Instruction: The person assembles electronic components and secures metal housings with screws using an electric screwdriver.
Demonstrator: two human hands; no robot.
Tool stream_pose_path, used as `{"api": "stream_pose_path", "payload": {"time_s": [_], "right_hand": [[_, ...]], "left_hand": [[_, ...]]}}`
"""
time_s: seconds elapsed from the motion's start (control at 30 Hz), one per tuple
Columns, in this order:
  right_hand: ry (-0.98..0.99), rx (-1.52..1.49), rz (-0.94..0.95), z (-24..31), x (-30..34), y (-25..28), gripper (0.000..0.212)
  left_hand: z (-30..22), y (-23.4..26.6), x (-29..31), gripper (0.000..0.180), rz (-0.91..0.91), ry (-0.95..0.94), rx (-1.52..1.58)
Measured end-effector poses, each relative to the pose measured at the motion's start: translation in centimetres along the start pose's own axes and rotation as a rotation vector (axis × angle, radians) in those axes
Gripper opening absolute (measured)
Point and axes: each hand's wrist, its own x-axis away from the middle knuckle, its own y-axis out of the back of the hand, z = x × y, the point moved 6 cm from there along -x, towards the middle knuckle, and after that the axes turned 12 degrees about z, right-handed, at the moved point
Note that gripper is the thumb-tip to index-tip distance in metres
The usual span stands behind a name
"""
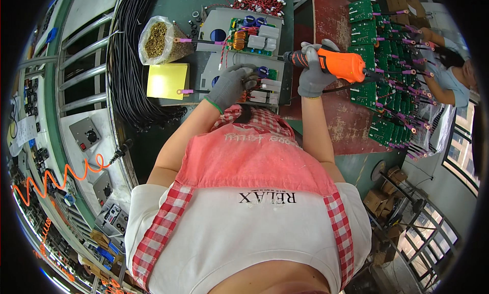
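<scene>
My left hand (232, 88), in a grey glove, is at the near circuit board (272, 74), which sits on a grey metal plate (208, 70). Its fingers are bent together over the board's left side; anything between them is hidden. In my gloved right hand (314, 80) I hold an orange and black power screwdriver (340, 64), its tip pointing left, above the plates' right edge. Just beyond lies a second grey plate (211, 24) with a green board carrying a copper coil (239, 39), blue capacitors (249, 21) and white blocks (256, 42).
Left of the plates are an open bag of small brass-coloured parts (157, 41), a yellow pad (167, 81) and a bundle of black cables (122, 64). Red-and-white wires (260, 1) lie at the back. Many green boards (362, 34) stand at right, near another person (448, 80).
</scene>
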Motion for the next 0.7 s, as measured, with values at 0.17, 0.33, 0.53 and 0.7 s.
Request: {"api": "stream_pose_path", "payload": {"time_s": [0.17,0.33,0.53,0.7], "right_hand": [[-0.014,-0.007,-0.031,-3.1,0.0,0.9,0.040],[-0.030,0.012,-0.027,-3.5,-0.1,1.1,0.039],[-0.020,0.018,-0.032,-3.2,-0.2,0.9,0.041],[-0.016,-0.004,-0.003,-3.1,-0.3,0.7,0.040]], "left_hand": [[-0.5,2.2,1.4,0.036,-0.026,-0.010,0.033],[-0.7,3.4,2.0,0.033,-0.069,-0.005,0.055],[-0.4,3.8,1.4,0.034,-0.057,-0.002,0.047],[-0.4,3.4,0.9,0.030,-0.073,0.018,0.025]]}}
